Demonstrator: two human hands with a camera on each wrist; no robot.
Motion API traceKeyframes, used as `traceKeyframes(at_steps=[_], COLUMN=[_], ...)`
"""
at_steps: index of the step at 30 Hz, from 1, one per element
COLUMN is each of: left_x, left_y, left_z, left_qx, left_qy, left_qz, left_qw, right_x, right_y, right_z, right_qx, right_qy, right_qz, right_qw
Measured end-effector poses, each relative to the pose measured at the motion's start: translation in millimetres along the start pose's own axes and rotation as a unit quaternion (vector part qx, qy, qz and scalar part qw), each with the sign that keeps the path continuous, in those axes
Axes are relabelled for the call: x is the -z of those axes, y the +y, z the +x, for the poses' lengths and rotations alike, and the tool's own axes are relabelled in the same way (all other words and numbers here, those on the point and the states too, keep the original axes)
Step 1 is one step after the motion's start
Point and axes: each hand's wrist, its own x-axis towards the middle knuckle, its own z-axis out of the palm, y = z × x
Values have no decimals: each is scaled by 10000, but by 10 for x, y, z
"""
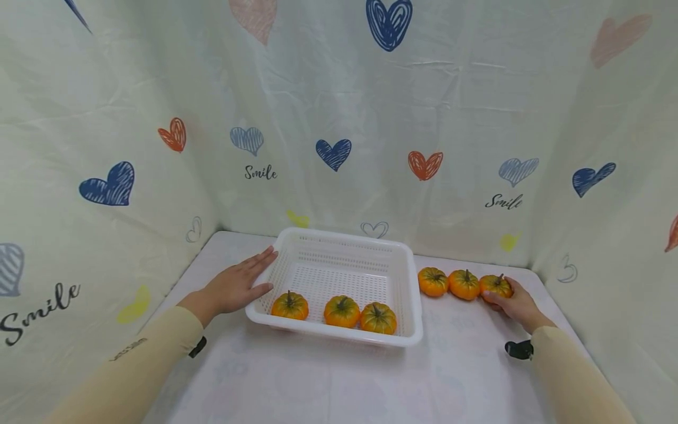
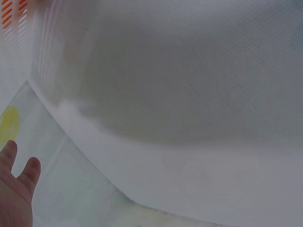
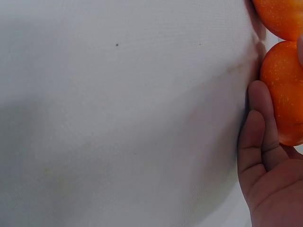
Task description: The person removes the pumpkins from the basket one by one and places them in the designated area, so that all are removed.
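Six small orange-green pumpkins were present: three on the table and three in the basket. The right hand (image 1: pixel 518 305) gripped the rightmost table pumpkin (image 1: pixel 492 286), thumb and fingers curled round its right side. This pumpkin sat on the table at the right end of a row of three. The middle pumpkin (image 1: pixel 464 285) stood directly beside it; the left pumpkin (image 1: pixel 433 282) stood just beside the right wall of the basket (image 1: pixel 328 282). The right wrist view showed two of the pumpkins, the lower one in the fingers.

One white, perforated rectangular basket was present. Along its front side lay one pumpkin at left (image 1: pixel 289 307) and, apart from it, a pair: a centre pumpkin (image 1: pixel 341 312) and a right pumpkin (image 1: pixel 378 318), side by side. The left hand (image 1: pixel 233 287) gripped nothing; its fingers were extended against the left rim, with the thumb spread away.

The table (image 1: pixel 286 383) had a white surface. Two beige sleeves covered the arms, with one black band at each wrist. Lettering on the left sleeve (image 1: pixel 132 359) could not be read. Behind, a pale curtain (image 1: pixel 466 106) printed with hearts carried the word "Smile" three times: far left, left of centre and right.
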Motion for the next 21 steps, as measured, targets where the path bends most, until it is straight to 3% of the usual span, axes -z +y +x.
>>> traceKeyframes(at_steps=[21], left_x=[-11], left_y=[-9], left_z=[17], left_qx=[11], left_qy=[-41], left_qz=[14], left_qw=[10000], right_x=[-15], right_y=[-24], right_z=[31], right_qx=[-33], right_qy=[141], right_qz=[-27], right_qw=[9999])
